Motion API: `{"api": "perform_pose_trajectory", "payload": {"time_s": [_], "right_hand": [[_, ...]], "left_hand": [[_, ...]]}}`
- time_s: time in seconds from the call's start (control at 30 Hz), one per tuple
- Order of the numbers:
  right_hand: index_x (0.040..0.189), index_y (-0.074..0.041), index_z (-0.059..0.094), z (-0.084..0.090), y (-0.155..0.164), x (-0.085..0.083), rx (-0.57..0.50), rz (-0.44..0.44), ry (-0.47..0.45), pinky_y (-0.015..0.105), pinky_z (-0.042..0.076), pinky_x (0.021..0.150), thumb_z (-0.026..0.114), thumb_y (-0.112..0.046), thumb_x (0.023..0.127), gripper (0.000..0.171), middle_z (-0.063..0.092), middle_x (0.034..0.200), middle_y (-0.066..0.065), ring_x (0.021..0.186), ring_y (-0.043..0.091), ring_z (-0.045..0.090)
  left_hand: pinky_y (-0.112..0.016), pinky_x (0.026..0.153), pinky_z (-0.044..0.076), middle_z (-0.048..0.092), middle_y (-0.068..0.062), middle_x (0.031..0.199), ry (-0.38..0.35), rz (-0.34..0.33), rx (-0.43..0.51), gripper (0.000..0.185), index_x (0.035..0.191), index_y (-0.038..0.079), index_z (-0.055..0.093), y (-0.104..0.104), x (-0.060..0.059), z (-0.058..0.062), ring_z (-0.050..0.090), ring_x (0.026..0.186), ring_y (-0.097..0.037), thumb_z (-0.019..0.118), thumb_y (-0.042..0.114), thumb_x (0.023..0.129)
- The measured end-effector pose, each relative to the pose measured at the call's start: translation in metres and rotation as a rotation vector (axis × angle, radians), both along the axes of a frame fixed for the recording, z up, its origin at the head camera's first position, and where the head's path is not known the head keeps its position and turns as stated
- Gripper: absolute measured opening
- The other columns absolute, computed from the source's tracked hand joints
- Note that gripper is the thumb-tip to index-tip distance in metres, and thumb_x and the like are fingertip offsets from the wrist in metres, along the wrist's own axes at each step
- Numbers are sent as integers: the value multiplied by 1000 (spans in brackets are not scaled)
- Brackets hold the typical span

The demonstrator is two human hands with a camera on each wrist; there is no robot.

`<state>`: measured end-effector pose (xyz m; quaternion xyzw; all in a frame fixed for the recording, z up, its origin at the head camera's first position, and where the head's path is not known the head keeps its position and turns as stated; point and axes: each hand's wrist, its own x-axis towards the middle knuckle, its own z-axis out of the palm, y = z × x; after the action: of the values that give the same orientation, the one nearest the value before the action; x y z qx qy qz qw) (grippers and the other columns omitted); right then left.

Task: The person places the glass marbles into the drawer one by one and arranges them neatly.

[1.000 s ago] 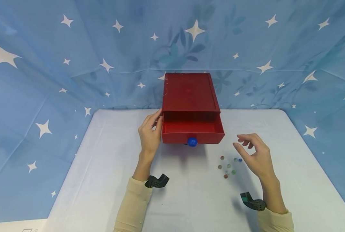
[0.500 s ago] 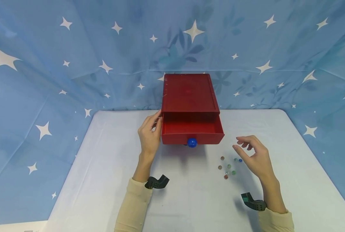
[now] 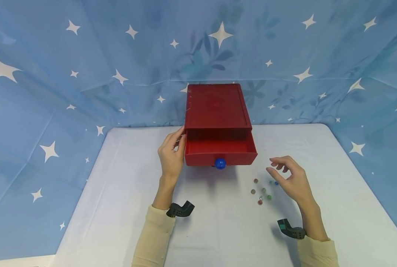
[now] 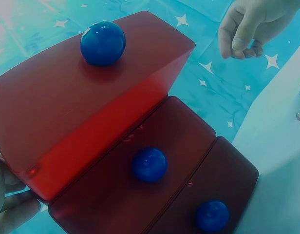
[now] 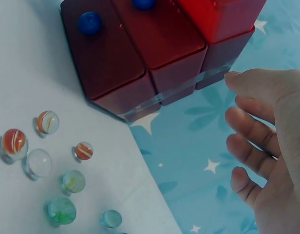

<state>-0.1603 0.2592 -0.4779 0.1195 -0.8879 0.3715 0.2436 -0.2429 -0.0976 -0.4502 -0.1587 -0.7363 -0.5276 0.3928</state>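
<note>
Marbles under right hand, drawer open

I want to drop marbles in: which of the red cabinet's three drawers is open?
The top drawer, pulled out beside the left hand; the lower two sit flush.

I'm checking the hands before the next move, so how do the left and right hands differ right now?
The left hand rests against the red drawer box beside its open top drawer; the right hand touches nothing, hovering over the marbles. The left's fingers lie on the box, the right's hang loosely curled. Neither holds anything.
</note>
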Motion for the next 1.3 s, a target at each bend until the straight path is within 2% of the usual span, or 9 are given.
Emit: {"api": "perform_pose_trajectory", "payload": {"time_s": [0.3,0.6,0.87,1.3], "right_hand": [[112,-5,71,-5,2,-4,-13,19,-23,12,39,75,80,1,80,34,69,98,6,86,4,51],[111,-6,71,-19,8,-9,3,32,-63,15,41,75,80,0,80,33,69,99,6,86,6,52],[112,-5,70,-27,10,-11,38,25,-113,14,40,76,79,-4,83,30,69,100,6,87,6,51],[111,-5,71,-39,11,-12,70,25,-166,19,42,75,79,-6,82,31,69,96,6,87,3,52]], "left_hand": [[-39,80,63,74,-14,110,2,12,-1,30,124,4,71,0,1,2,73,97,-24,69,5,94],[-38,79,63,74,-14,110,2,12,2,30,124,4,71,0,2,2,74,96,-24,68,5,94],[-37,80,63,75,-11,110,8,0,4,29,125,7,71,0,1,1,74,96,-22,66,8,96],[-33,82,63,74,-12,112,-3,-3,-7,30,126,8,70,0,0,0,74,97,-22,65,11,97]]}}
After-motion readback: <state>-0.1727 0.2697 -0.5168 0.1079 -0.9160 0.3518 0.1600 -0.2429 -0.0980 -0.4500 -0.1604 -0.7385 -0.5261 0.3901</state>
